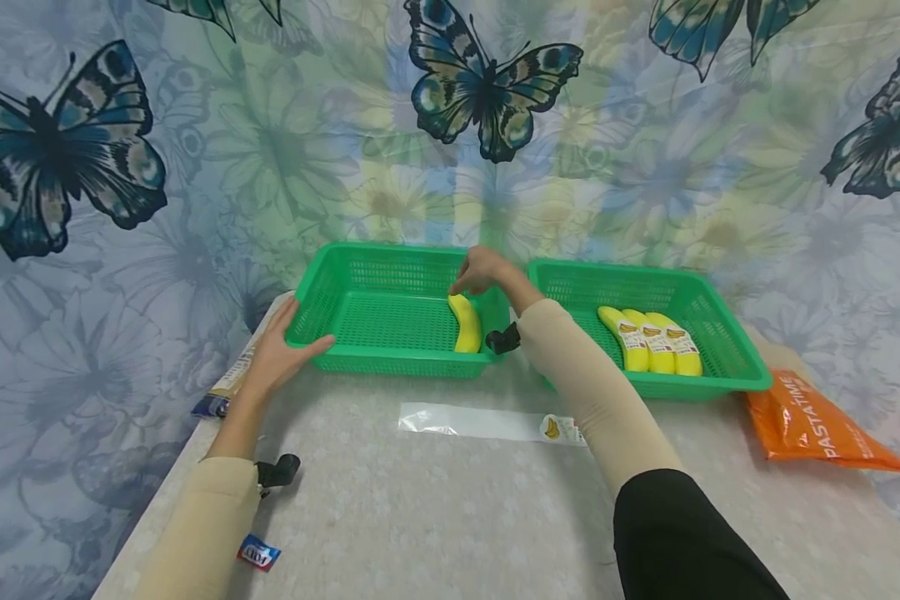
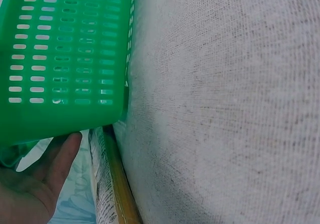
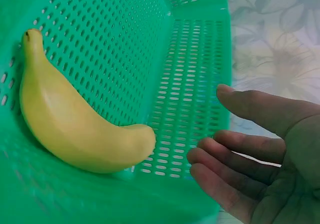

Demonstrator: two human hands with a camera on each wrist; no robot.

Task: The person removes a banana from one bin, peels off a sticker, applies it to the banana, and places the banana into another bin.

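Observation:
A single yellow banana (image 1: 465,325) lies at the right end of the left green basket (image 1: 390,363). Above and just behind it is my right hand (image 1: 487,272). In the right wrist view, this hand (image 3: 260,169) has loosely bent fingers with nothing between them, and a gap separates it from the banana (image 3: 82,121). At the other end, my left hand (image 1: 277,354) touches the basket's front left corner with its fingers spread along the outside. Seen from the left wrist, fairly straight fingers (image 2: 65,159) rest against the basket's end wall (image 2: 65,121).
Several labelled bananas (image 1: 648,343) lie in the right green basket (image 1: 720,385). A clear plastic wrapper (image 1: 480,422) with a banana label lies in front. An orange pasta bag (image 1: 825,421) sits at right, a small blue-red packet (image 1: 258,552) at front left, another package (image 1: 228,383) beside the left basket.

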